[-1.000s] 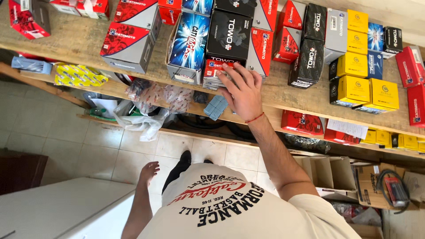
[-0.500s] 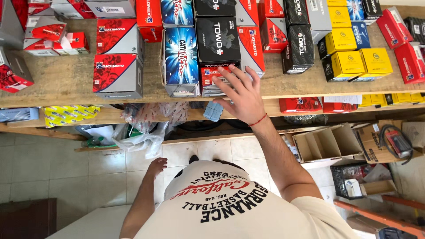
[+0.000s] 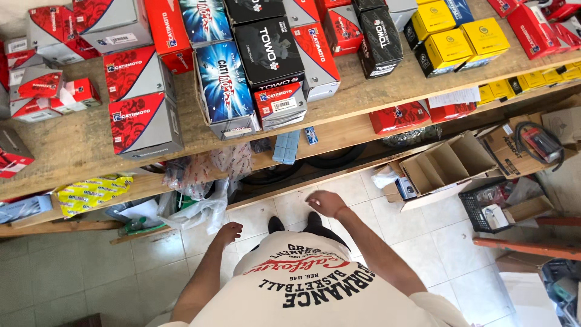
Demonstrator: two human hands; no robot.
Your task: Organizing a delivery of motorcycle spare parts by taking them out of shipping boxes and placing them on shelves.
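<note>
Neither hand holds anything. The right hand hangs low in front of the body, above the pale floor tiles, with the fingers loosely curled and the palm turned down; a thin red band sits on its wrist. The left hand is also bare, its fingers bent in a loose half-closed shape, and it hangs just beside a crumpled clear plastic bag that spills from the lower shelf.

Straight ahead of the right hand, on the lower wooden shelf, lies a small pale blue box, with a smaller blue packet just beside it. Both are well apart from the hand. Above them, on the upper shelf, boxes stand packed together: a black box, a blue box touching its left side, and a small red and grey box at the front edge. Further left are bigger red and grey boxes; to the right stand yellow boxes.

On the floor to the right sits an open cardboard box with dividers inside. A yellow packet lies on the lower shelf at the left.
</note>
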